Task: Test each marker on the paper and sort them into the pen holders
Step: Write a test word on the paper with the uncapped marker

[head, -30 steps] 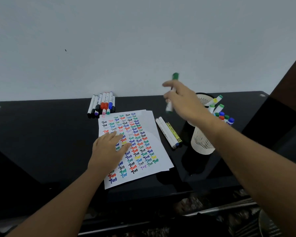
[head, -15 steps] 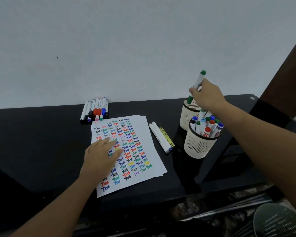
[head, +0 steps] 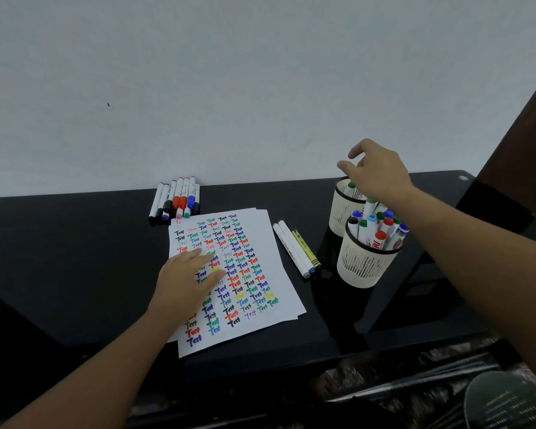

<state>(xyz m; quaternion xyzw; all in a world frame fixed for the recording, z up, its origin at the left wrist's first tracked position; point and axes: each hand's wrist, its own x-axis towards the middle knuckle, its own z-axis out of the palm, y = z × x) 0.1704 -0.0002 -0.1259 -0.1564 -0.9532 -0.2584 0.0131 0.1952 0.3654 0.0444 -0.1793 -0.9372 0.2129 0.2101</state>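
My left hand point(head: 188, 281) rests flat on the white paper point(head: 260, 230), which is covered with rows of coloured "Test" marks. My right hand point(head: 375, 171) hovers over the far cream pen holder point(head: 341, 212) with loose fingers and holds nothing. A green-capped marker point(head: 350, 187) stands inside that holder just below the fingers. The near cream pen holder point(head: 364, 267) is full of several markers with coloured caps. A row of several markers point(head: 175, 199) lies beyond the paper by the wall. Three more markers point(head: 296, 247) lie to the right of the paper.
Everything sits on a black glossy table point(head: 75, 258) against a pale wall. The table's front edge runs just below the paper. A dark brown post point(head: 520, 144) rises at the far right.
My right hand carried the green marker rightward to the far holder and let it go into it; the hand is now empty above the rim. My left hand stayed on the paper.
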